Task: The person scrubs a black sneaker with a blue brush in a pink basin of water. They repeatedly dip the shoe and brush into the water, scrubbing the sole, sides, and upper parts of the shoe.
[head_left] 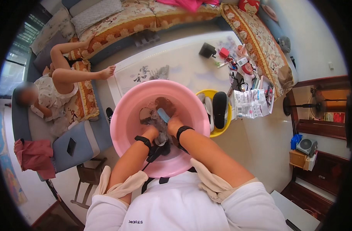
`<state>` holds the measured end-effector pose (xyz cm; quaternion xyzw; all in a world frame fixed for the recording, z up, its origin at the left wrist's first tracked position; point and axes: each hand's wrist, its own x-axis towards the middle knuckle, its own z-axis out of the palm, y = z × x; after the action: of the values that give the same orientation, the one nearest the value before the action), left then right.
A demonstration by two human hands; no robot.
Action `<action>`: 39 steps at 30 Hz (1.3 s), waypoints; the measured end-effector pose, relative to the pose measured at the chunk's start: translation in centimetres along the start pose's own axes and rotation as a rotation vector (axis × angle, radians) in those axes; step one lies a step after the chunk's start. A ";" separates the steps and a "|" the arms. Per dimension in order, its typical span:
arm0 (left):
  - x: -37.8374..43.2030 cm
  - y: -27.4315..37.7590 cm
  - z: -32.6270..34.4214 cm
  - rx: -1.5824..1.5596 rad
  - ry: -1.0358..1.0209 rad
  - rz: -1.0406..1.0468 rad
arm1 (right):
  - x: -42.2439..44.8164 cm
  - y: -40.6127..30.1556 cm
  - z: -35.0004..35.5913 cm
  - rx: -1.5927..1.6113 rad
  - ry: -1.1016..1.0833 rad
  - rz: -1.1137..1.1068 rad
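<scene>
A large pink plastic basin [122, 115] of water stands in front of me. Both of my hands are down inside it. My right hand [173, 124] is closed around a light blue brush [163, 115], whose bristles I cannot make out. My left hand [150, 132] rests on a dark, wet shoe [161, 138], partly under water, with its fingers mostly hidden. Other dark items lie in the water near the far side. Right of the basin, a yellow basin [229, 122] holds shoes, among them one with a black sole [219, 109] facing up and a whitish one [208, 109].
Behind the basins is a white table [190, 55] with a black box, a remote control and a white-purple package [251, 104] at its right. Another person [57, 80] reclines on the sofa at left, one foot by the table's edge. A wooden stool [89, 174] stands at lower left.
</scene>
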<state>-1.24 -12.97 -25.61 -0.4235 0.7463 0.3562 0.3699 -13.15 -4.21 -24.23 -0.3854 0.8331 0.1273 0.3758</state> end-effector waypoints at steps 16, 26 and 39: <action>-1.8 0.7 -0.2 0.518 0.080 0.288 | 0.4 1.5 -0.6 -0.103 -0.070 -0.235; -7.0 -0.3 -2.9 0.330 0.204 0.267 | 2.6 3.4 0.9 0.174 0.074 -0.113; -13.0 -3.9 -3.5 -0.590 0.637 0.267 | -6.6 1.8 -5.4 0.731 0.131 -0.213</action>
<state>6.16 -12.69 -13.72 -0.4993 0.7377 0.4500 -0.0640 -14.56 -2.11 -15.89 -0.3177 0.8010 -0.2429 0.4455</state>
